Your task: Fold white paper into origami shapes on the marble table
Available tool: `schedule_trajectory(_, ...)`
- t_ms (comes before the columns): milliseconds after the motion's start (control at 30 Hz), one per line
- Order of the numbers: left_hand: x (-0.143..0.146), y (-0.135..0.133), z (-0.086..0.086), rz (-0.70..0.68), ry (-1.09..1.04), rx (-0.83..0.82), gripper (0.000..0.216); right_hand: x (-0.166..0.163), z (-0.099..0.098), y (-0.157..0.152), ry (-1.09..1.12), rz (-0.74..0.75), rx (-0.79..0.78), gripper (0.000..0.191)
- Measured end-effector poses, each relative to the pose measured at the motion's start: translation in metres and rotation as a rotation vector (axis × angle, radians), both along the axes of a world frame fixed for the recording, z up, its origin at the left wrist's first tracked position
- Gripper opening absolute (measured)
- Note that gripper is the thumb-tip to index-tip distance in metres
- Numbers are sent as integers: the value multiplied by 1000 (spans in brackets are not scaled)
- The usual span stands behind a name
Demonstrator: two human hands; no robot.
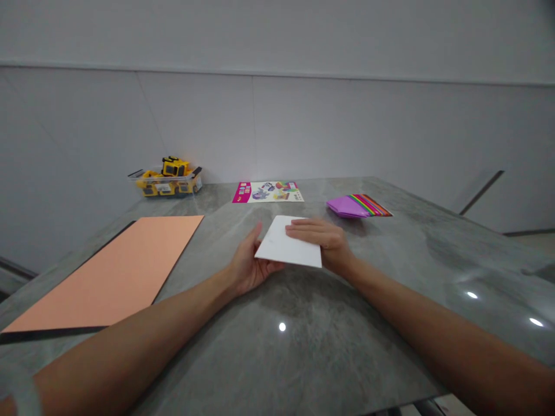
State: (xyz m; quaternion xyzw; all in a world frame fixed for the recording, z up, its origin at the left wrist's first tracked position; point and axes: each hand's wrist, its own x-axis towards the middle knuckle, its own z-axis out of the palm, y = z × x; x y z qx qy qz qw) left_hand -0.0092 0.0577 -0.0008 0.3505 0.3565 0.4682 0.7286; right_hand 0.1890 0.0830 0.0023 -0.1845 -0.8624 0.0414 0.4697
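Observation:
A white sheet of paper [287, 245] lies in the middle of the grey marble-look table [390, 277]. My left hand [247, 267] grips the sheet's left near corner, fingers under the edge and thumb along its side. My right hand [323, 237] lies on the sheet's right part, fingers stretched flat and pointing left across it, pressing it down.
A large orange sheet on a black mat [117, 271] lies at the left. At the back stand a clear box with a yellow toy vehicle [170, 176], a printed instruction sheet [267, 192], and a stack of coloured papers with purple on top [358, 205]. A white wall is behind.

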Motion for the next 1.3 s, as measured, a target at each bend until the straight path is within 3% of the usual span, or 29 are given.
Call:
schedule_trajectory(100,2,0,-1,-56,-27,-42,25,3,-4,8,-209,30,60,28)
schedule_trajectory(267,4,3,-10,-16,-24,-41,19,1,-2,5,-456,15,87,34)
schedule_trajectory(333,4,3,-14,20,-22,-16,17,0,0,1,-472,56,70,36)
schedule_trajectory(400,5,4,-17,78,-20,23,14,-2,1,-1,-327,51,6,38)
schedule_trajectory(467,6,4,-21,146,-20,73,13,-4,-1,-1,-14,-31,-147,42)
schedule_trajectory(567,7,5,-26,198,-18,146,17,-10,-7,0,445,-92,-608,45)
schedule_trajectory(667,8,3,-27,150,1,187,27,-18,-13,-4,518,-55,-1072,44)
schedule_trajectory(733,9,1,-25,93,27,191,31,-23,-14,-8,530,-69,-1199,40)
schedule_trajectory(900,8,-1,-22,-25,94,182,28,-26,-14,-11,695,-42,-1196,32)
schedule_trajectory(1100,6,0,-25,18,164,221,18,-26,-15,-12,669,5,-1105,33)
schedule_trajectory(1300,6,-7,-14,-124,259,170,17,-24,-13,-11,779,-81,-1011,32)
